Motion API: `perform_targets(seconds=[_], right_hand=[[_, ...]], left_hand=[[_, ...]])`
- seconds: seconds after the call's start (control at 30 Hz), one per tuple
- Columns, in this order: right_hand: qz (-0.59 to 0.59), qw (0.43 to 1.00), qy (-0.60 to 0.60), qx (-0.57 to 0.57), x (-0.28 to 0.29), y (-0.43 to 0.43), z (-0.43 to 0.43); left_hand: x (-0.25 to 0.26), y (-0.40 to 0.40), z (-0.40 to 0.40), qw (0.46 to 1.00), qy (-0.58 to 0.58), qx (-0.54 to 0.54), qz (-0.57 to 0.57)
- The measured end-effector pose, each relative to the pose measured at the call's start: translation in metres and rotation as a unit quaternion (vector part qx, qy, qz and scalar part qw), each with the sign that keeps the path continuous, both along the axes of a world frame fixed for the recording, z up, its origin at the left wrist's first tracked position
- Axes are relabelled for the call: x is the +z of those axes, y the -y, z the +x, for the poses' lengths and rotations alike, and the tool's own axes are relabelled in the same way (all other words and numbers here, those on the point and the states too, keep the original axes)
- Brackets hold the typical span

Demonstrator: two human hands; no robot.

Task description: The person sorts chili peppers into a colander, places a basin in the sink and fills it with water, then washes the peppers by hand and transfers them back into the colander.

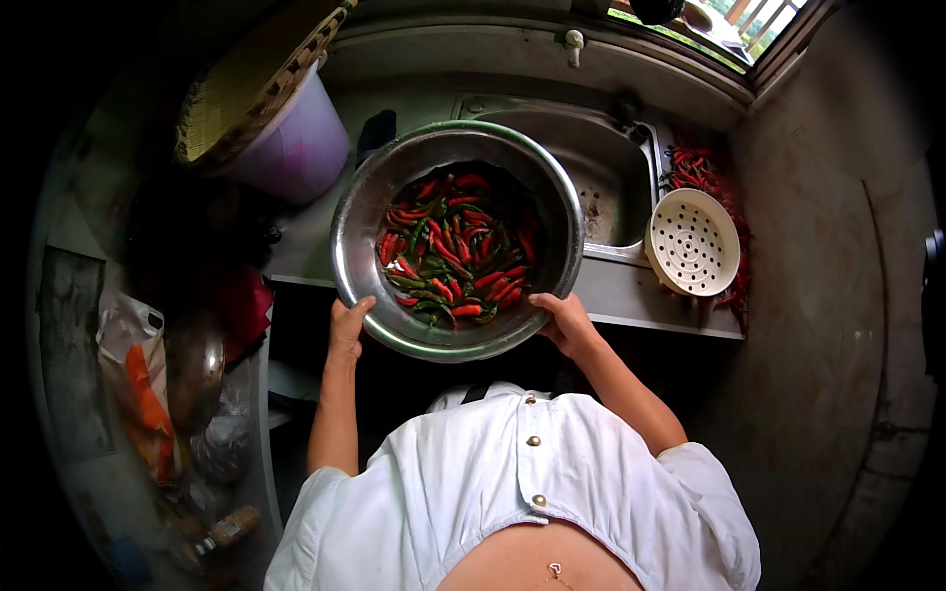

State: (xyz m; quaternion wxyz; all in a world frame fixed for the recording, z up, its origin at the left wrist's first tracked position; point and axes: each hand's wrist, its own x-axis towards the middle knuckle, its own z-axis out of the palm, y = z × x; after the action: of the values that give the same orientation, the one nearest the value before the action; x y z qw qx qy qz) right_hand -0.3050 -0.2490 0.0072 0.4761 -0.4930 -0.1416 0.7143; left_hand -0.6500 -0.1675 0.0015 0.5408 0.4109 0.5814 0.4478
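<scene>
A large metal basin with red and green chili peppers in it is held between both hands, in front of the counter. My left hand grips its lower left rim, thumb on top. My right hand grips the lower right rim the same way; the fingers under the basin are hidden. Behind the basin, partly covered by it, lies a stainless steel sink. At its right a cream perforated plastic colander stands beside more red chili peppers on the counter.
A purple plastic bucket with a woven bamboo basket leaning on it stands at the back left. A plastic bag, a metal lid and a bottle lie at the left. A tap juts from the back wall below a window.
</scene>
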Motion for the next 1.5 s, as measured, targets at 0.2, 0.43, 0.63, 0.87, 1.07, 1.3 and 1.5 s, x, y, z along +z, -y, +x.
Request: perform_targets(seconds=[0.2, 0.43, 0.63, 0.87, 1.07, 1.3, 1.5], right_hand=[[-0.023, 0.993, -0.044, -0.110, -0.029, 0.017, 0.069], [-0.110, 0.868, 0.057, -0.481, -0.089, 0.009, 0.221], [-0.112, 0.808, 0.115, -0.567, -0.092, 0.005, 0.248], [0.167, 0.926, 0.230, -0.248, 0.057, -0.026, 0.161], [0.194, 0.858, 0.462, 0.111, 0.042, -0.124, 0.018], [0.151, 0.700, 0.693, 0.082, -0.015, -0.175, -0.005], [0.210, 0.705, 0.650, 0.191, -0.010, -0.168, -0.008]], left_hand=[[-0.008, -0.010, -0.001, 0.999, -0.033, 0.032, -0.027], [-0.018, -0.013, -0.008, 0.998, -0.056, 0.027, -0.029], [-0.013, -0.012, 0.000, 0.997, -0.056, 0.045, -0.035], [-0.011, -0.008, 0.008, 0.991, -0.107, 0.075, 0.014], [0.009, -0.004, 0.019, 0.949, -0.299, 0.076, 0.063], [0.017, 0.003, 0.022, 0.884, -0.418, 0.042, 0.203], [0.028, 0.000, 0.030, 0.856, -0.471, 0.038, 0.209]])
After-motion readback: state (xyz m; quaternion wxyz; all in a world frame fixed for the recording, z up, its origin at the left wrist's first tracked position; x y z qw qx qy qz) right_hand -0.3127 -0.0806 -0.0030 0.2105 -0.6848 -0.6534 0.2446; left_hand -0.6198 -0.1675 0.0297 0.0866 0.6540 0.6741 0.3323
